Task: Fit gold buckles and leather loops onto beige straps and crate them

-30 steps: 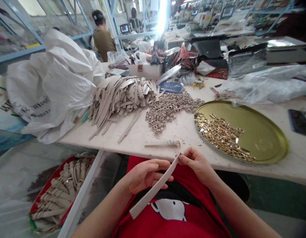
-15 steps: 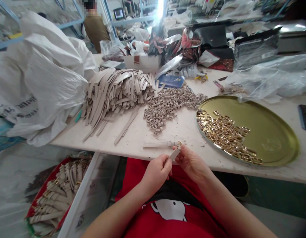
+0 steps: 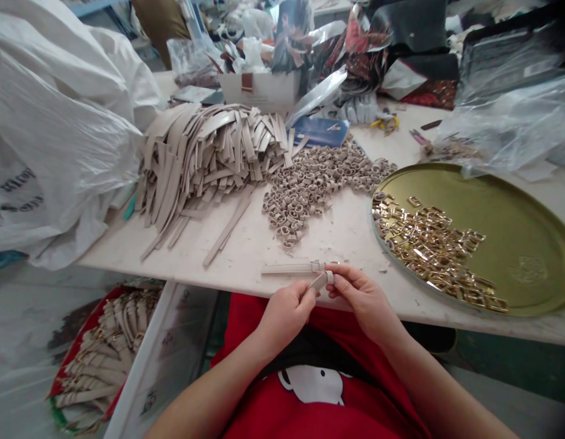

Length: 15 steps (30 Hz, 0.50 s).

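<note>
Low at the table's front edge, my left hand (image 3: 287, 310) is closed on a short beige strap (image 3: 317, 282), pinched between thumb and fingers. My right hand (image 3: 367, 300) is closed at the strap's far end, its thumb and fingertips on a small beige strap loop (image 3: 329, 277). Just beyond my fingers another beige strap (image 3: 286, 268) lies flat on the table, with a loop near its right end. Further back spreads a heap of loose strap loops (image 3: 291, 210). Several gold buckles (image 3: 440, 247) lie to the right in a round gold tray (image 3: 520, 207).
A thick pile of beige strips (image 3: 209, 158) is at the left, beside a big white sack (image 3: 58, 122). Below the table edge, a red-rimmed container (image 3: 76, 341) holds straps with buckles. Clear plastic (image 3: 529, 128), a blue booklet (image 3: 321, 131) and a white box (image 3: 259, 91) are behind.
My view has dipped and come closer to the table. My right fingers have shifted at the strap's end, where a beige loop now shows. My left hand keeps its hold.
</note>
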Available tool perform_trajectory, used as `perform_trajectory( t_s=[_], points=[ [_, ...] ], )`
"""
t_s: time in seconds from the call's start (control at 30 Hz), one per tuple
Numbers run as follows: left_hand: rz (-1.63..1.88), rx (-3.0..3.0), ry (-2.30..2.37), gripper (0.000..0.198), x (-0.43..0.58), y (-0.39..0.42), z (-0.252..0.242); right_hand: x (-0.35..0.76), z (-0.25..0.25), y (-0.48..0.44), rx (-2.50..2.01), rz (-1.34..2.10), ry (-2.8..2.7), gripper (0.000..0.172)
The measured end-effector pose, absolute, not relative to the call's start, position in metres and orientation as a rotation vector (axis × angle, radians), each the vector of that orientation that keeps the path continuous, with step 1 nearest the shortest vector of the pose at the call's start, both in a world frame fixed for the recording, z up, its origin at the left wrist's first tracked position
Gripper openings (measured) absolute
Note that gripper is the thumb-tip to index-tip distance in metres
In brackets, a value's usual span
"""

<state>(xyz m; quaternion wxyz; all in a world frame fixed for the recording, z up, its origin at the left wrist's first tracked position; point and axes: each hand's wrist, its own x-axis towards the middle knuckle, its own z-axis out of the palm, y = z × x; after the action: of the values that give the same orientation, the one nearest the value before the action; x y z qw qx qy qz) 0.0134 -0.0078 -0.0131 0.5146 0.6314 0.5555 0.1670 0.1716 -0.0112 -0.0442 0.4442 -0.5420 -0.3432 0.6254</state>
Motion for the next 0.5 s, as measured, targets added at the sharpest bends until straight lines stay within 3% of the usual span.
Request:
perform_trajectory(
  t_s=[0.5],
  points=[
    [0.331, 1.724, 1.239, 0.031, 0.015, -0.024, 0.006, 0.180, -0.028, -0.033, -1.296, 1.401, -1.366, 0.016]
  ],
)
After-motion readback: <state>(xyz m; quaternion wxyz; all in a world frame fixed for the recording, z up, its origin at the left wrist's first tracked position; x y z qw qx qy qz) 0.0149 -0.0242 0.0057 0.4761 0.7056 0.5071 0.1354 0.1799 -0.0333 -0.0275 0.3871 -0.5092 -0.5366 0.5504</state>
